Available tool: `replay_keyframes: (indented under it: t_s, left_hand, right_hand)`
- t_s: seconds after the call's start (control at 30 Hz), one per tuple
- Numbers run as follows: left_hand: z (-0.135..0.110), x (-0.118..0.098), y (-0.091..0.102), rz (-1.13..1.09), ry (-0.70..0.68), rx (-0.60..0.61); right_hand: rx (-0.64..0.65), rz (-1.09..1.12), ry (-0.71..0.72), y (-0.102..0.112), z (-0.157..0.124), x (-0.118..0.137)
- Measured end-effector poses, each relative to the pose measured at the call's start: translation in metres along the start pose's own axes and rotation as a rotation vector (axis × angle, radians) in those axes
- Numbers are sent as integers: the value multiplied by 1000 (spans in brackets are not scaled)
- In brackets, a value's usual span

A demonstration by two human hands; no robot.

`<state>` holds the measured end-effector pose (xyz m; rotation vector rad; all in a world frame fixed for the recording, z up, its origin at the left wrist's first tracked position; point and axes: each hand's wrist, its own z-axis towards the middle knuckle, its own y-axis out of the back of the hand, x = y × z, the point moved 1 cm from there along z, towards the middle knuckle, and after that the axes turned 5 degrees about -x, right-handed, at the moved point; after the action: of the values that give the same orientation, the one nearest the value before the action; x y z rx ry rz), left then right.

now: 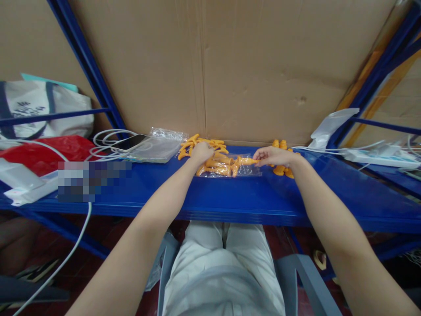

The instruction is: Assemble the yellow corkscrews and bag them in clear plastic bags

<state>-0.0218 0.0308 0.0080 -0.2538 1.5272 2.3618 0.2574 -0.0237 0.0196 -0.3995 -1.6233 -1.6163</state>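
My left hand (202, 152) is closed over a pile of orange curved plastic pieces (187, 147) near the back of the blue shelf. Its fingertips are turned down among the pieces, and what they hold is hidden. My right hand (271, 156) pinches the narrow end of an orange plastic piece (245, 161) between thumb and fingers. That piece lies over a clear plastic bag (255, 172). More orange pieces (217, 166) lie on or inside the bag, between my hands. To the right, partly behind my right wrist, stands a group of orange flared pieces (279, 170).
Flat plastic-wrapped packets (154, 147) and a coil of white cable (110, 140) lie left of the pile. Farther left are a red bag (62, 149) and a white tote bag (69, 109). A power strip (381, 158) lies at the right. Cardboard (256, 70) walls the back.
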Motion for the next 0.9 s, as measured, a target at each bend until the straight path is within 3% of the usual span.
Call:
replay_keyframes:
  t_s: [0.2, 0.53, 0.7, 0.9]
  left_hand:
    - [-1, -3, -4, 72, -39, 120]
    - [-3, -7, 1, 98, -20, 145]
    - [-4, -7, 2, 101, -63, 138]
    - [-14, -17, 12, 131, -62, 24]
  right_hand:
    - [58, 196, 17, -18, 6, 4]
    - [2, 311, 19, -53, 12, 12]
    - [-117, 342, 59, -50, 11, 19]
    - [-118, 408, 65, -48, 9, 23]
